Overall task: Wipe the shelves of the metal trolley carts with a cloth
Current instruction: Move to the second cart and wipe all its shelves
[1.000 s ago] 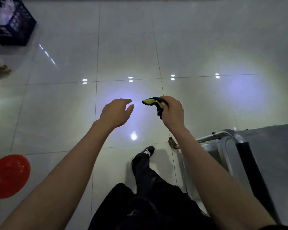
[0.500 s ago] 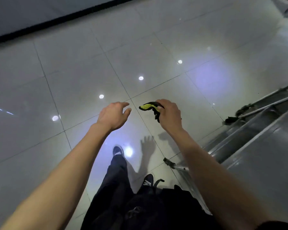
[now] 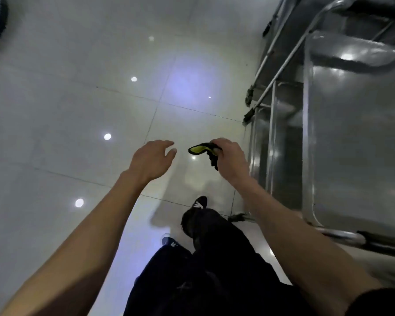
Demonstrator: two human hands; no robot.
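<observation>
Here the person stands on a pale tiled floor (image 3: 66, 106), dark trousers and a black shoe (image 3: 200, 202) nearest the camera, both bare forearms stretched forward over the tiles. The left hand (image 3: 152, 159) hangs free, fingers loosely spread and holding nothing. Just beside it, not touching, the right hand (image 3: 230, 156) grips a bunched yellow-and-black cloth (image 3: 202, 150), fingers curled round it, one end sticking out toward the left hand. To the right and beyond stand the metal trolley carts (image 3: 351, 133); the cloth is near the shelf edge but apart from it. Judged from this, wiping is not under way: the step in hand is the approach, and the next move calls for swinging the cloth rightward and pressing it flat on a shelf.
</observation>
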